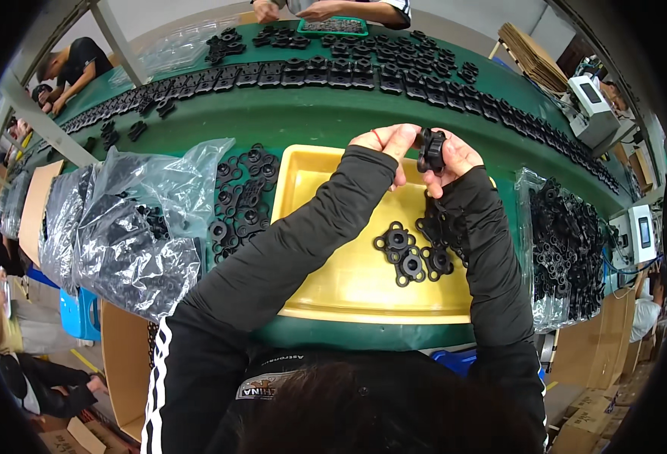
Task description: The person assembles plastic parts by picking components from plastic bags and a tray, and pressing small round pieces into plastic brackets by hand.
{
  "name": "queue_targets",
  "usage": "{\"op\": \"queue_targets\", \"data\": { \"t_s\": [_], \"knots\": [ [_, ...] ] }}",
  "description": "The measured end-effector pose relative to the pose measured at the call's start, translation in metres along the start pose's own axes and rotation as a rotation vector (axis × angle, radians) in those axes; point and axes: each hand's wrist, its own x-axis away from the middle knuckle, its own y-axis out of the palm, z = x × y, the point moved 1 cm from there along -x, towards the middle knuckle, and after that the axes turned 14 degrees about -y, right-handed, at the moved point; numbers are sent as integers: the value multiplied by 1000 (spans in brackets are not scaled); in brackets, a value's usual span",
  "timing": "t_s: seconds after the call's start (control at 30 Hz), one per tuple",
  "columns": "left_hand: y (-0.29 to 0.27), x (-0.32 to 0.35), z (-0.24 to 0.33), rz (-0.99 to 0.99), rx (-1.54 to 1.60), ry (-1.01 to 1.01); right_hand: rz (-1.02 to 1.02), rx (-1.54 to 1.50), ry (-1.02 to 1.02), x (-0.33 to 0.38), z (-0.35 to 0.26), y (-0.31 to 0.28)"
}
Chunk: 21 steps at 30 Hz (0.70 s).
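My right hand (456, 159) grips a black plastic part with rounded lobes (431, 153) between thumb and fingers, above the far edge of a yellow tray (311, 291). My left hand (389, 145) is closed, its thumb and fingertips pinched against the part's left side. Whether something small sits between those fingertips is hidden. Inside the tray, towards its right, lie several flat black parts with ringed lobes (412, 263), some partly covered by my right forearm. More such ringed parts (244, 198) are spread on the green table left of the tray.
Clear plastic bags of black parts (140, 257) stand at the left; another heap in a bag (564, 250) is at the right. Beyond the tray, a long row of black parts (314, 73) crosses the green table (273, 117). A co-worker's hands (318, 10) are across it, near a green basket (333, 27).
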Motion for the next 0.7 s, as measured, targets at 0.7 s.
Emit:
{"op": "queue_targets", "data": {
  "t_s": [0.7],
  "knots": [
    [2,-17,-4,164,308,-381,201,285,-18,-4,7,-1]
  ]
}}
